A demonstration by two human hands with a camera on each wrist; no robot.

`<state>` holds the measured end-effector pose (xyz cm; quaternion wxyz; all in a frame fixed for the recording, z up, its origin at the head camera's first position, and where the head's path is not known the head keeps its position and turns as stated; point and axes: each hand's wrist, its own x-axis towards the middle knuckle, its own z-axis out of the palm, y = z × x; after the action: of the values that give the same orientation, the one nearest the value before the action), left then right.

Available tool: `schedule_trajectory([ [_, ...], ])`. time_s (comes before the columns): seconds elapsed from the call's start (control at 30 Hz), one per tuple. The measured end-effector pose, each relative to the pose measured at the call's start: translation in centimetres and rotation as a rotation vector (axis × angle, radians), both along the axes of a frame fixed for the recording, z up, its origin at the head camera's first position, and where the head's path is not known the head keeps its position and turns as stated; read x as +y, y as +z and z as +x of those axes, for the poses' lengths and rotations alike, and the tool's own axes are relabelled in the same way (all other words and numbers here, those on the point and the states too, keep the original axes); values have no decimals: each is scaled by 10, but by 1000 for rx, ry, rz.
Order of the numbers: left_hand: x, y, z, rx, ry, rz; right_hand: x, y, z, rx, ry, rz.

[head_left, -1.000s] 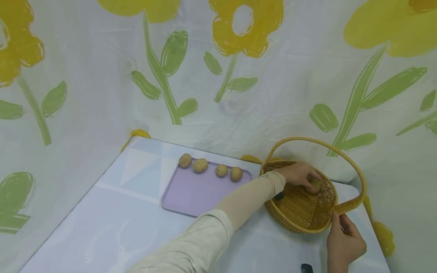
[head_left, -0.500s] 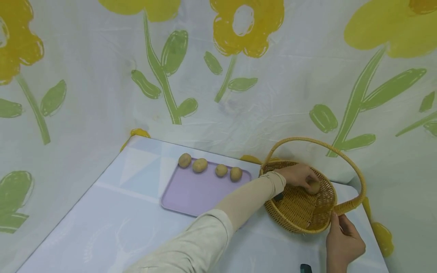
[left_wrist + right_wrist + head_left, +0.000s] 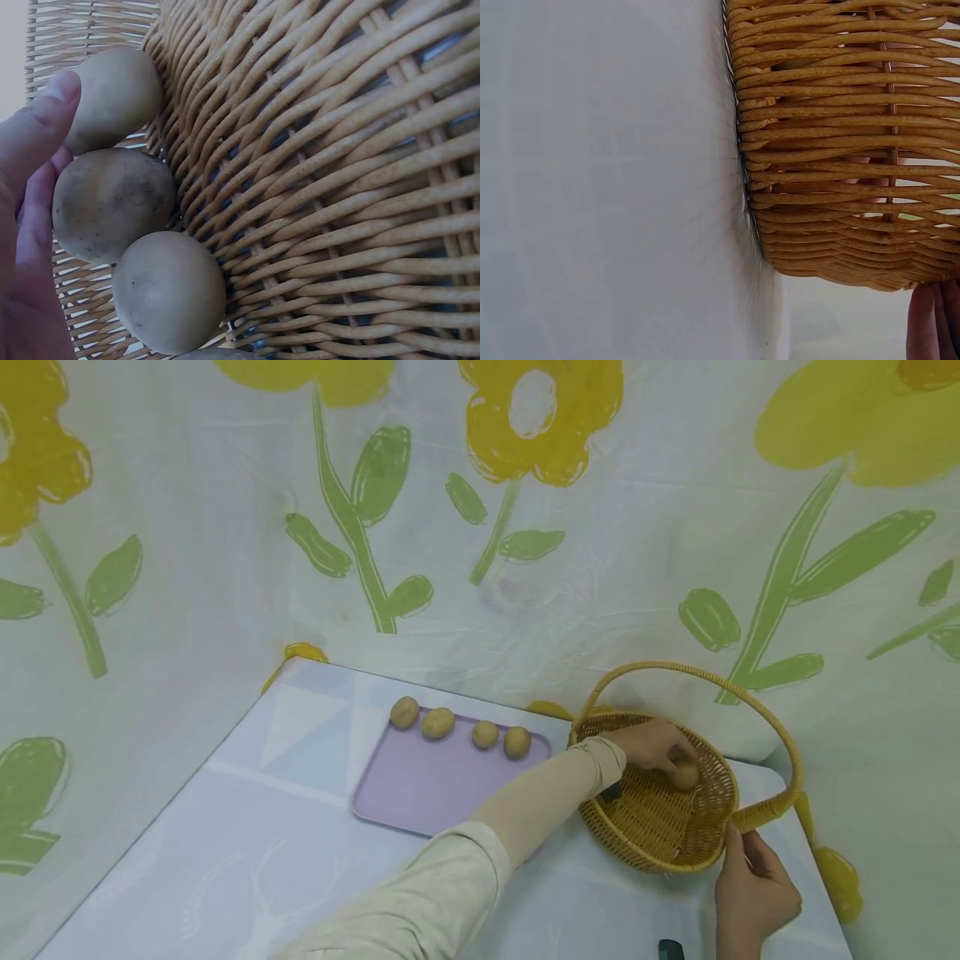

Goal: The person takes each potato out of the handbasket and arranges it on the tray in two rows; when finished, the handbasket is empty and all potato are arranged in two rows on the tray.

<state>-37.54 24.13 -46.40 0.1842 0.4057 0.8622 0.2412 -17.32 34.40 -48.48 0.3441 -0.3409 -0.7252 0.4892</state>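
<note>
My left hand (image 3: 660, 747) reaches down into a wicker basket (image 3: 637, 857) and holds a potato (image 3: 686, 774) near its right inner wall. In the left wrist view the thumb lies on the uppermost potato (image 3: 120, 94), with the other fingers partly hidden behind. Two more potatoes, a blotchy one (image 3: 112, 204) and a smooth one (image 3: 169, 292), line the wicker wall below it, and a sliver of another shows at the bottom edge. My right hand (image 3: 756, 889) pinches the basket's rim at the handle's base; its fingers (image 3: 922, 322) show at the rim in the right wrist view.
Left of the basket lies a lilac tray (image 3: 420, 789), with several potatoes (image 3: 438, 723) in a row along its far edge. The basket's tall handle (image 3: 697, 670) arches over the left hand. A flower-printed cloth (image 3: 600, 568) hangs behind the pale table (image 3: 225, 852).
The potato in my left hand has shifted very slightly toward the basket's middle. My right hand stays at the rim, and the potatoes on the tray lie as before.
</note>
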Motion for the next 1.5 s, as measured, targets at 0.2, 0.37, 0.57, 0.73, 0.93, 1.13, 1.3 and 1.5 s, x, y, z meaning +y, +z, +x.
schedule_trajectory([
  [0.2, -3, 5, 2, 21, -28, 6, 2, -1, 0, 21, 9, -2],
  [0.37, -6, 7, 4, 15, -45, 1, 3, -1, 0, 28, 18, -2],
  [0.57, -7, 8, 8, 18, -71, -48, 4, -3, 1, 47, 22, -5],
  [0.73, -7, 9, 10, 27, -89, -82, 4, -4, 0, 62, 21, 1],
  [0.93, -8, 11, 10, 25, -107, -87, 4, -4, 0, 79, 27, -2],
  [1.13, -7, 9, 9, 38, -132, -83, 4, -4, 0, 79, 30, -5],
  [1.3, -6, 5, 6, 23, -99, -73, 4, -4, 0, 60, 32, 2],
  [1.5, -4, 4, 5, 46, -86, -79, 5, -5, -1, 36, 24, 8],
])
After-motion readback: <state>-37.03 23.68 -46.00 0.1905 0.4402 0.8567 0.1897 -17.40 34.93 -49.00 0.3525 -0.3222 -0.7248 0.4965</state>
